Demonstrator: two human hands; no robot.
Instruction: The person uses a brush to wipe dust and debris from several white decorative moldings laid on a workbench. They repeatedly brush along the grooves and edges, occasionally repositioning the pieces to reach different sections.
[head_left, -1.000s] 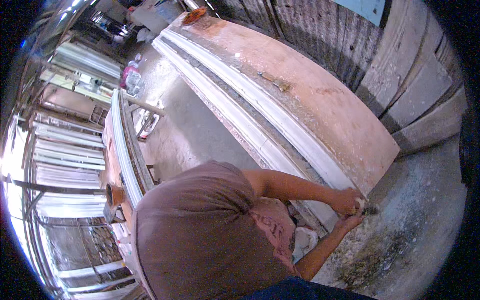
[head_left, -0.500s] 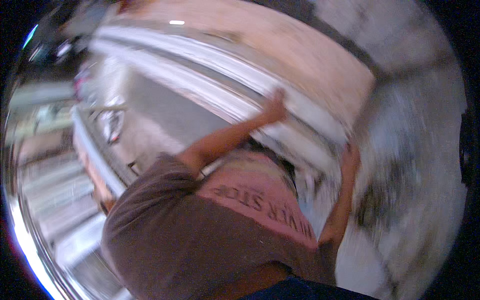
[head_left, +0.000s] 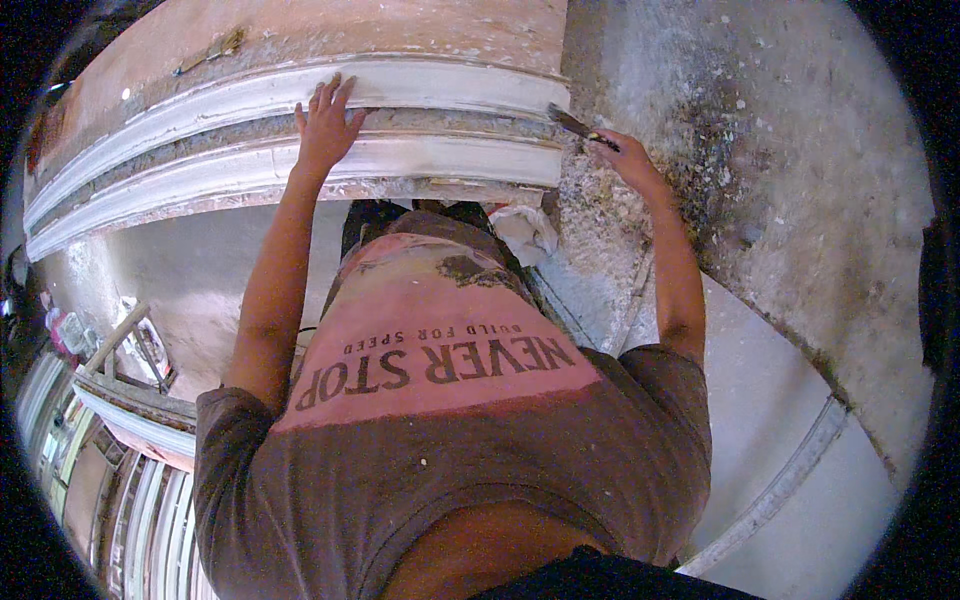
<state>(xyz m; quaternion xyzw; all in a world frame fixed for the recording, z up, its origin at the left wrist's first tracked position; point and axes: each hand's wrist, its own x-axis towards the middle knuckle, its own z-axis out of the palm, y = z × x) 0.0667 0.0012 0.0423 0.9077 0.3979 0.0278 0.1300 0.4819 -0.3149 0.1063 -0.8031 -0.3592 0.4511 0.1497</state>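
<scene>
Two long white moulding strips lie side by side, the far strip (head_left: 450,88) and the near strip (head_left: 460,157), with a rough grey gap between them. My left hand (head_left: 328,128) rests on the far strip, fingers spread and holding nothing. In my right hand (head_left: 630,165) is a paintbrush (head_left: 568,121) with a dark handle, gripped by closed fingers. Its bristles reach the right end of the far strip; whether they touch it is hard to tell.
A brownish work table (head_left: 400,35) extends behind the strips. To the right stands a stained, paint-spattered wall (head_left: 800,180). A crumpled white bag (head_left: 525,235) sits below the near strip's right end. More long strips (head_left: 150,515) are stacked at lower left.
The view has turned and steadied, so the strips now run more level across the top. My left hand now lies flat on the far strip, and the brush in my right hand shows clearly.
</scene>
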